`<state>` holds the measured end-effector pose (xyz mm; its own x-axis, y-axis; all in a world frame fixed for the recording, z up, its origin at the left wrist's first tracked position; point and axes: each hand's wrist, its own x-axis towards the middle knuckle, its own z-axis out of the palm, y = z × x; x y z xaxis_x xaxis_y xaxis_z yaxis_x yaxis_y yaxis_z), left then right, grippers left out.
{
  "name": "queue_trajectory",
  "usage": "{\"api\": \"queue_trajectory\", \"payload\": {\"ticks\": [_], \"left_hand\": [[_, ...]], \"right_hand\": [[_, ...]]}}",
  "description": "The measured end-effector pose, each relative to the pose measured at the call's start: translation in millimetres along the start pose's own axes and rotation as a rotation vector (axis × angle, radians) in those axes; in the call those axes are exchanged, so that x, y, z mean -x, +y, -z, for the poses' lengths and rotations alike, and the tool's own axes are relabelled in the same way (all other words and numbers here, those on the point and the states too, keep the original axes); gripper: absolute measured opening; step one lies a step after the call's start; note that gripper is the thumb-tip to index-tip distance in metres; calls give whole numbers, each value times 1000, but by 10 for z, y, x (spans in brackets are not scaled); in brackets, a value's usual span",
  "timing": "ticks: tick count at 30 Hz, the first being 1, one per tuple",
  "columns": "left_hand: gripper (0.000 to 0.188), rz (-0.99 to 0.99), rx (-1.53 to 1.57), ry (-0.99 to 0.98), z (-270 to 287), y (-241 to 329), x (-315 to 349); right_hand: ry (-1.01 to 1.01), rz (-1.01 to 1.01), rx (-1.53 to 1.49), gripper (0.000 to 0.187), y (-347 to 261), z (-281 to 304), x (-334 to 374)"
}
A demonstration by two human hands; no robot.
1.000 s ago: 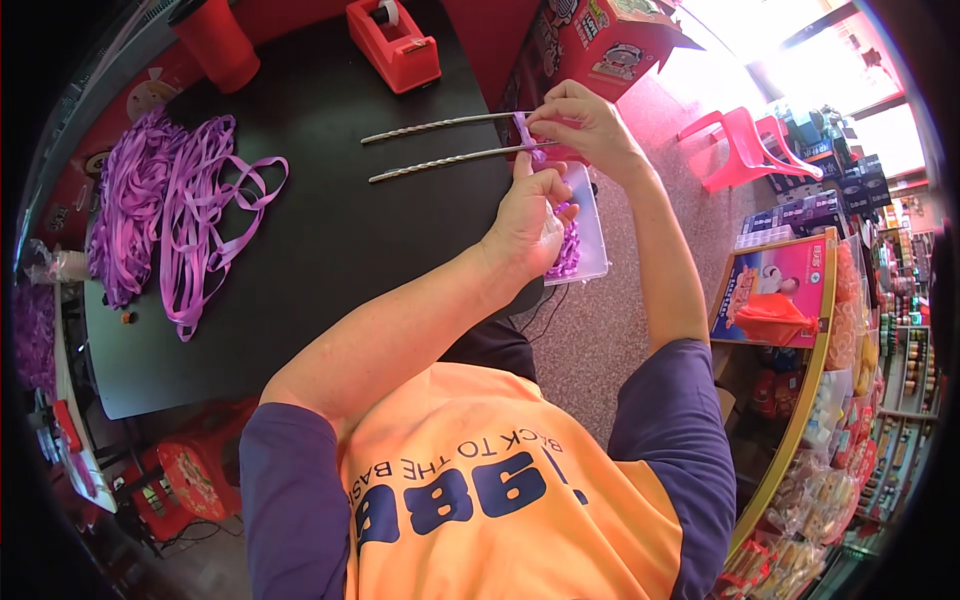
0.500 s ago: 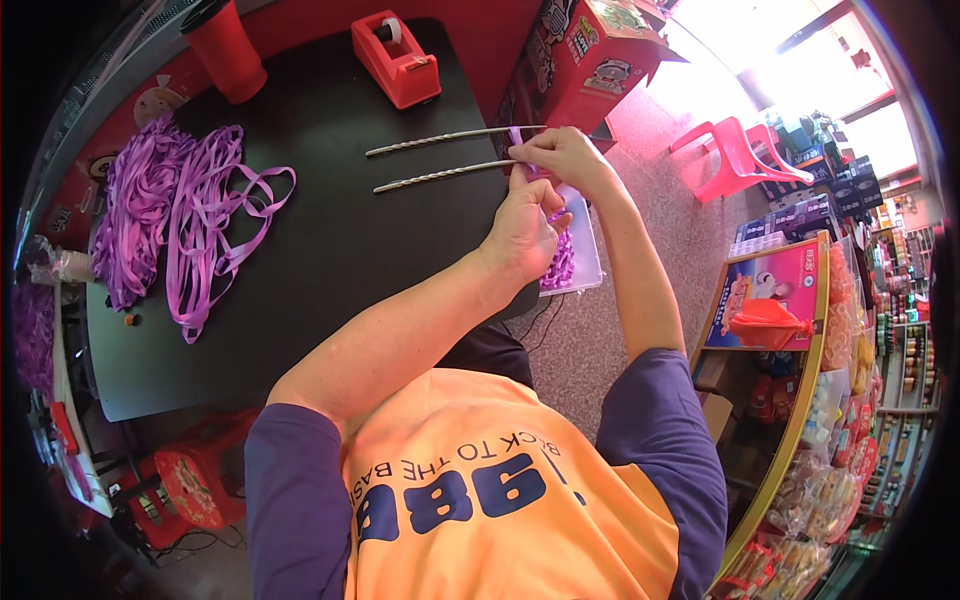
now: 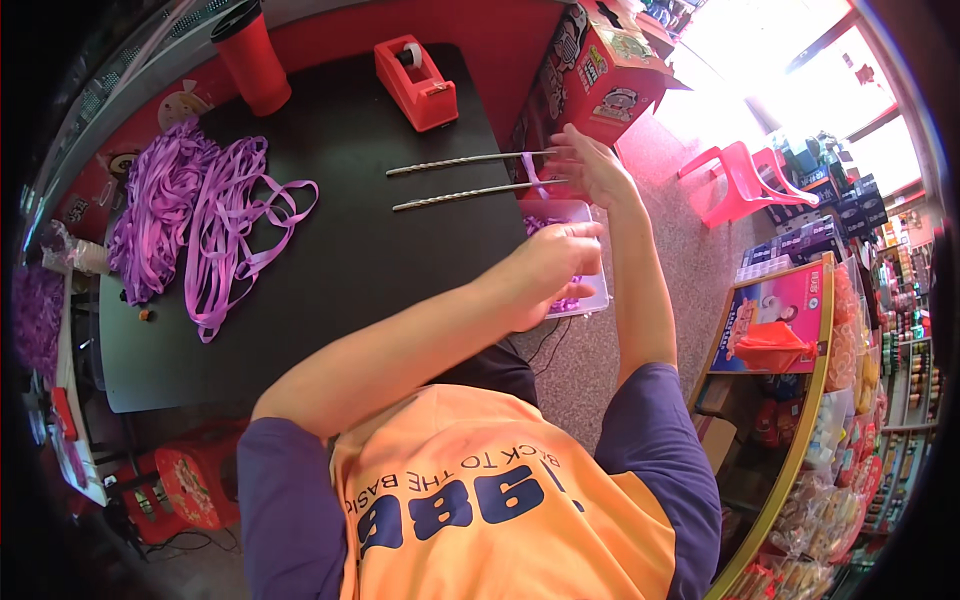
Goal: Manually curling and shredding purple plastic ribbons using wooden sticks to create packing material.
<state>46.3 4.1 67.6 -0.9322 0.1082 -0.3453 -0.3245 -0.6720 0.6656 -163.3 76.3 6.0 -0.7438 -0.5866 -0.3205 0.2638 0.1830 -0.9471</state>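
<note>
Two twisted metal rods [image 3: 445, 195] lie side by side over the right edge of the black table. A purple ribbon [image 3: 530, 172] loops across them near their right ends. Beside those ends is my right hand [image 3: 597, 172], fingers spread, with nothing seen in it. My left hand [image 3: 553, 268] is nearer to me, above a clear plastic bin [image 3: 597, 290]. Its fingers are curled and its index finger and thumb come together; whatever they may hold is hidden. Purple ribbon pieces [image 3: 568, 300] lie in the bin, partly covered by that hand.
A heap of purple ribbon [image 3: 165, 220] with loose loops lies on the table's left [image 3: 330, 270]. A red tape dispenser [image 3: 420, 90] and a red tumbler [image 3: 252, 65] stand at the back. A red box [image 3: 610, 80], a pink chair [image 3: 735, 180] and a display case [image 3: 770, 310] are to the right.
My hands have come apart and off the ribbon at the rods. The left has drawn back toward me over the bin; the right has opened. The view has shifted slightly.
</note>
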Motion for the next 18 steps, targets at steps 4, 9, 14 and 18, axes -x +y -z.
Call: {"api": "queue_trajectory", "payload": {"ticks": [4, 9, 14, 18], "left_hand": [[35, -824, -1462, -83, 419, 357, 110], [63, -855, -2192, 307, 1017, 472, 45], [66, -656, -2222, 278, 1174, 451, 13], [66, -644, -2223, 273, 1157, 468, -20]], "right_hand": [[-272, -2, 68, 30, -75, -130, -61], [-445, 20, 97, 26, -44, -103, -229], [-395, -11, 76, 29, -62, -129, -246], [-333, 0, 90, 30, -41, 182, -154]]}}
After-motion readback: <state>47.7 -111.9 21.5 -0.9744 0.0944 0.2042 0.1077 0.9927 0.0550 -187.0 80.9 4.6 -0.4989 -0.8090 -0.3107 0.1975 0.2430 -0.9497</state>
